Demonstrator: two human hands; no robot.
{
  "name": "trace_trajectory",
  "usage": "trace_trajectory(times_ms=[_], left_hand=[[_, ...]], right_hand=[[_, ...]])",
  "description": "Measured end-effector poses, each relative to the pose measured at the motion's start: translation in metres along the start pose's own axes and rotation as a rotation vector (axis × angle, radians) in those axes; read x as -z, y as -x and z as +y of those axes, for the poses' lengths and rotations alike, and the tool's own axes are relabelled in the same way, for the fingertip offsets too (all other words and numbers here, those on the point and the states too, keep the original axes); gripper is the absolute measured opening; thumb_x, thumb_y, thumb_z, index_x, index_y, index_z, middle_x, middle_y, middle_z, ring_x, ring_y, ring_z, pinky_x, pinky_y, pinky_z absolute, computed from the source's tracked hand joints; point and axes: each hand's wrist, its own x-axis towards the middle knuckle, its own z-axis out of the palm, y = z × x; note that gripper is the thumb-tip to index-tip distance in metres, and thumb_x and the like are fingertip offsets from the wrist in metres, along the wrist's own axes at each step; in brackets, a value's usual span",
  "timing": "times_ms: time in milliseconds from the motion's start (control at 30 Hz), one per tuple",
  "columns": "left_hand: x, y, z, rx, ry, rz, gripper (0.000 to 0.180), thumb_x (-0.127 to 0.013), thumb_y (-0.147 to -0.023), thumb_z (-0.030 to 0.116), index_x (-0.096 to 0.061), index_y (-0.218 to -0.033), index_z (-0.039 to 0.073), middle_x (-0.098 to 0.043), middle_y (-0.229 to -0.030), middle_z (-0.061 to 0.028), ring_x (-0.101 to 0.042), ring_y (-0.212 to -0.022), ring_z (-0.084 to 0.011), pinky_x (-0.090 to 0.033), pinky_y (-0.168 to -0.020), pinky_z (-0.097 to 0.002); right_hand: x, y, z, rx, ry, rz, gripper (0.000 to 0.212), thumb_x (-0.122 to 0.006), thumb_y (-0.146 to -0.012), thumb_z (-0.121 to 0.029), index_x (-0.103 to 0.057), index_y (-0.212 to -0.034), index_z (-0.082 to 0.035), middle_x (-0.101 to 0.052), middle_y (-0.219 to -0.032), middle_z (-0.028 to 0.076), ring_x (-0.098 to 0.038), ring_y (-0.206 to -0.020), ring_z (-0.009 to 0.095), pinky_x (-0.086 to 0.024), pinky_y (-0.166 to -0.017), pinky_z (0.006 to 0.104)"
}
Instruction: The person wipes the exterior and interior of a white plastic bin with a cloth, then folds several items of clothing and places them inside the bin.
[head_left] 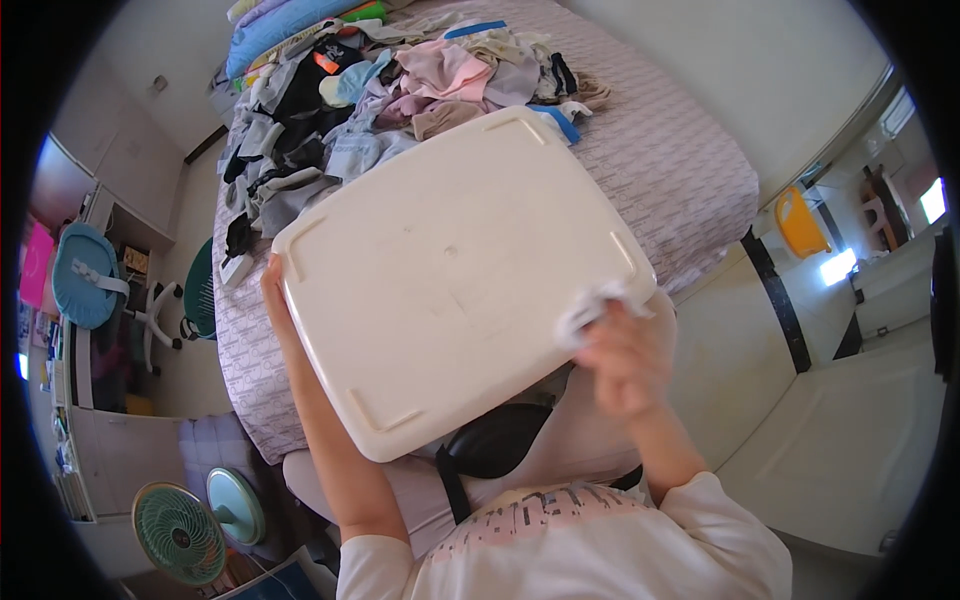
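A large cream plastic storage box lid [470, 250], rectangular with rounded corners and raised ridges near the corners, lies tilted across my lap and the bed's edge. My left hand [275, 288] grips its left edge near the far corner, with the fingers partly hidden behind the rim. Close to the lid's right corner, my right hand [625, 362] is closed on a crumpled white cloth [585, 318], pressed at or just over the surface. Motion blurs that hand and the cloth, so contact is hard to judge.
Beyond the lid, a heap of mixed clothes [430, 80] covers the far part of the bed [690, 190]. A green fan [180, 533] stands at the lower left. A blue-backed swivel chair [85, 275] is farther left, and a yellow chair [800, 222] stands at the right.
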Motion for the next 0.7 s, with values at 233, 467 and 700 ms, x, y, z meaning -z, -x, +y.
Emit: trace_trajectory(times_ms=[233,467,700], left_hand=[[0.0,-0.005,-0.009,0.038,0.087,0.002,0.056,-0.049,-0.096,0.046,-0.06,-0.131,0.004,-0.069,-0.117,-0.0153,-0.071,-0.1,-0.024,-0.061,-0.082,-0.0359],[0.011,-0.01,-0.018,0.022,0.121,-0.021,0.054,-0.045,-0.098,0.043,-0.057,-0.133,0.003,-0.067,-0.12,-0.0163,-0.07,-0.102,-0.0255,-0.06,-0.086,-0.0359],[-0.014,0.006,-0.01,-0.094,0.006,-0.028,0.051,-0.042,-0.096,0.039,-0.051,-0.135,0.006,-0.061,-0.121,-0.0109,-0.061,-0.111,-0.0211,-0.052,-0.094,-0.0368]], right_hand=[[0.014,0.01,0.025,-0.465,-0.013,0.219,0.019,-0.06,-0.091,0.008,-0.072,-0.099,-0.004,-0.075,-0.105,0.016,-0.072,-0.11,0.035,-0.054,-0.082,0.035],[0.019,-0.011,0.008,-0.182,-0.065,0.049,0.021,-0.055,-0.089,0.011,-0.071,-0.093,-0.001,-0.075,-0.103,0.017,-0.071,-0.106,0.042,-0.054,-0.1,0.0483],[0.01,-0.113,0.068,-0.566,-0.365,-0.276,0.023,-0.057,-0.091,0.009,-0.073,-0.103,-0.001,-0.076,-0.106,0.014,-0.071,-0.106,0.018,-0.053,-0.086,0.0274]])
